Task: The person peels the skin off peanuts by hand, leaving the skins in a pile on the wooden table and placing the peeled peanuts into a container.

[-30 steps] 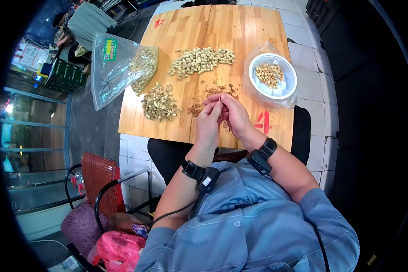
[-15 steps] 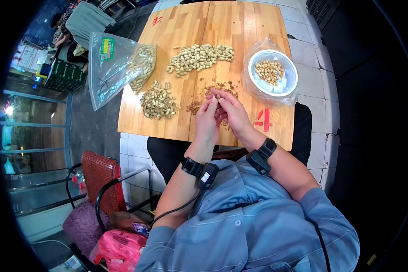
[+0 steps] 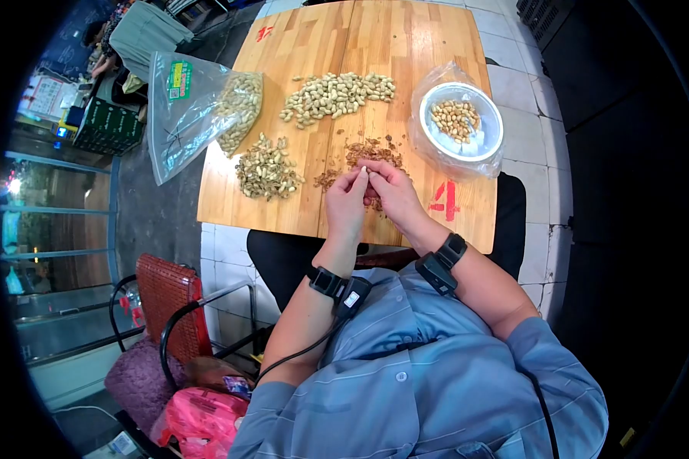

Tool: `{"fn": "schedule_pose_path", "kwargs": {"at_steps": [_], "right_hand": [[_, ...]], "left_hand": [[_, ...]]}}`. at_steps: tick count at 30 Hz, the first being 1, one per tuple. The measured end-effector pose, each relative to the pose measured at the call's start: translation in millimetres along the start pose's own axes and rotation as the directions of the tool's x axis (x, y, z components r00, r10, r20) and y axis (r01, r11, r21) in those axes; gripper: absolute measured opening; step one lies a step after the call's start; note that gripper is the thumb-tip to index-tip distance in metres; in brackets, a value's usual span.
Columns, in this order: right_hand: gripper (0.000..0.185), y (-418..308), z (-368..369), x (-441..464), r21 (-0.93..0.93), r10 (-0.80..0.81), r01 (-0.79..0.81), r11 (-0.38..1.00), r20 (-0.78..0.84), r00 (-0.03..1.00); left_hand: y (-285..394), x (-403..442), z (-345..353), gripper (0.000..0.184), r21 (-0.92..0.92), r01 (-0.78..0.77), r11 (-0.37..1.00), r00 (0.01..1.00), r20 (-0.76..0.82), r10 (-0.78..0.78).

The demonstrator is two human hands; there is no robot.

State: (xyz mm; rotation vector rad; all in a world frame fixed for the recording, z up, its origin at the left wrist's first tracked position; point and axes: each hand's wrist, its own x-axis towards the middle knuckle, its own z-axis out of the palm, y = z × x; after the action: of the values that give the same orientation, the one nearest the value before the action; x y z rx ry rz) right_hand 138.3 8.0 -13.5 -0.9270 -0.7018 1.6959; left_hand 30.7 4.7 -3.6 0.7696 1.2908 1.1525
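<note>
Edging bodyward, bare left hand (image 3: 347, 199) and bare right hand (image 3: 396, 195) are meeting at the fingertips, grip unclear, beside brown flaky skins (image 3: 375, 151). Red painted "4" (image 3: 450, 196) is marking the pale wooden table (image 3: 272, 214).

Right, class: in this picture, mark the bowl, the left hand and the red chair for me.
Bowl (image 3: 461, 86): head view, on its far rim.
Left hand (image 3: 347, 205): head view, on the middle of the hand.
Red chair (image 3: 167, 310): head view, on its backrest.
</note>
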Motion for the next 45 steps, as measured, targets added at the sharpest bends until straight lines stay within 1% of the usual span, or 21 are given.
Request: {"fn": "schedule_pose_path", "kwargs": {"at_steps": [3,6,9,10,13,16,19,21,22,24,27,28,31,34,40,45], "right_hand": [[0.026,2,-4,2,-0.047,0.041,-0.041,0.998,0.007,0.999],[0.022,5,-5,2,0.021,0.050,-0.050,0.999,-0.010,0.999],[0.021,4,-8,2,-0.083,0.062,-0.064,0.995,-0.030,0.998],[0.021,3,-7,2,-0.063,0.076,-0.078,0.995,-0.035,0.997],[0.021,-6,-5,-1,-0.137,0.090,-0.098,0.986,-0.061,0.994],[0.020,-7,-3,0,-0.245,0.057,-0.079,0.966,-0.094,0.994],[0.018,-3,-1,3,-0.302,0.010,-0.052,0.952,-0.140,0.990],[0.017,-1,-2,7,-0.295,-0.034,-0.008,0.956,-0.139,0.990],[0.017,1,-4,9,-0.291,-0.056,0.013,0.957,-0.138,0.989],[0.016,4,-10,17,-0.266,-0.046,0.006,0.964,-0.146,0.988],[0.014,3,-19,24,-0.266,-0.030,-0.015,0.964,-0.165,0.986],[0.014,2,-20,24,-0.273,-0.025,-0.023,0.962,-0.172,0.985],[0.015,-1,-19,26,-0.297,-0.019,-0.037,0.954,-0.183,0.983],[0.016,-8,-16,25,-0.320,0.019,-0.081,0.944,-0.193,0.981],[0.018,-14,-20,24,-0.313,0.046,-0.086,0.946,-0.135,0.990],[0.022,-21,-23,27,-0.269,0.107,-0.144,0.953,-0.145,0.984]], "left_hand": [[1,-2,-3,0.016,-0.001,0.012,1.000,1.000,0.009,-0.012],[-2,-2,-8,0.017,0.024,0.035,0.999,0.999,0.024,-0.036],[-3,-5,-13,0.017,0.054,0.087,0.995,0.995,0.043,-0.089],[-4,-5,-14,0.017,0.023,0.097,0.995,0.993,0.061,-0.099],[-8,-6,-19,0.016,-0.076,0.134,0.988,0.986,0.111,-0.125],[-10,-6,-22,0.016,-0.188,0.186,0.964,0.976,0.145,-0.160],[-11,-5,-27,0.016,-0.286,0.236,0.929,0.967,0.163,-0.196],[-11,-6,-30,0.015,-0.333,0.256,0.907,0.962,0.178,-0.206],[-11,-7,-32,0.014,-0.346,0.248,0.905,0.965,0.166,-0.201],[-8,-9,-39,0.013,-0.372,0.232,0.899,0.971,0.143,-0.192],[-6,-8,-55,0.011,-0.445,0.215,0.869,0.975,0.156,-0.161],[-4,-9,-58,0.010,-0.452,0.212,0.867,0.977,0.121,-0.176],[1,-7,-65,0.009,-0.493,0.186,0.850,0.982,0.128,-0.141],[8,-6,-64,0.010,-0.515,0.190,0.836,0.981,0.137,-0.138],[10,-1,-67,0.009,-0.556,0.190,0.809,0.980,0.154,-0.124],[15,1,-70,0.012,-0.576,0.179,0.798,0.981,0.170,-0.098]]}}
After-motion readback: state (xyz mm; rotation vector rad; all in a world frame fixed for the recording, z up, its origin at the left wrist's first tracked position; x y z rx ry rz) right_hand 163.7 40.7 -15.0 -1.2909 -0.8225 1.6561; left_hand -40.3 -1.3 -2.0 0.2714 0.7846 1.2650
